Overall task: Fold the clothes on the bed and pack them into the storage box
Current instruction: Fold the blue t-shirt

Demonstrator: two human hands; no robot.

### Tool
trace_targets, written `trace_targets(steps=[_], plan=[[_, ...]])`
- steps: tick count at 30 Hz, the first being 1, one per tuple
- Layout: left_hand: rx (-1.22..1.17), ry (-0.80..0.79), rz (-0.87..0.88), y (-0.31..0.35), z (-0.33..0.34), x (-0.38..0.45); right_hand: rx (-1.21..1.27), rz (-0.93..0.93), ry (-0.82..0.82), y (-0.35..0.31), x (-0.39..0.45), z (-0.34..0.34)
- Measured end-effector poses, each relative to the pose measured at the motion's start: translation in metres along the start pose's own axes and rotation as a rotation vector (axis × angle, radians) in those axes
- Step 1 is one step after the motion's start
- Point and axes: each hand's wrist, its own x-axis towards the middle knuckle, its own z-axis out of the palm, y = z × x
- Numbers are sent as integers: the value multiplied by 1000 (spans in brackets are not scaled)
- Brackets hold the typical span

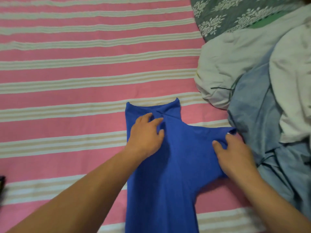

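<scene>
A bright blue shirt [170, 169] lies flat on the pink and white striped bed sheet [75, 81], collar end away from me, its left side folded in. My left hand [146, 135] rests flat on the shirt near the collar, fingers spread. My right hand [234, 153] is on the right sleeve, with thumb and fingers curled round the sleeve's edge. No storage box is in view.
A heap of other clothes lies on the right: a white garment [235, 61] and a light blue one [255, 115]. A grey floral pillow [227, 15] sits at the top right. A dark object [2, 184] shows at the left edge.
</scene>
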Motion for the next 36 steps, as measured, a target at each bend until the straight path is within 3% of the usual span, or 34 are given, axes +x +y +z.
trace_targets(steps=[2,4,6,8,10,16,20,23,25,27,29,32,36], plan=[[-738,103,-216,3,-15,-32,-129,-195,-14,-28,-11,-11],[-1421,-51,-472,-8,-27,-50,-260,-372,-135,-57,-27,-9],[-1661,-173,-578,-28,-33,-56,-411,-600,-282,-80,-48,7],[-1590,-209,-575,-40,-32,-53,-564,-756,-469,-91,-72,24],[-1473,-223,-555,-43,-29,-49,-624,-738,-572,-87,-81,35],[-1145,-108,-443,-54,-8,-39,-218,-538,-183,-49,-6,34],[-750,29,-280,-59,-6,-29,-193,-558,-291,-57,47,43],[-127,278,86,-54,-3,-35,-151,-562,-420,-58,67,57],[52,189,347,-44,10,-51,-38,-519,-343,-55,64,60],[115,38,438,-36,24,-65,102,-536,-196,-49,42,54],[144,80,398,-45,32,-67,167,-574,-243,-28,8,48],[232,75,293,-76,34,-58,-66,-694,-487,16,-48,45],[402,-97,305,-93,31,-53,-203,-865,-378,51,-83,44]])
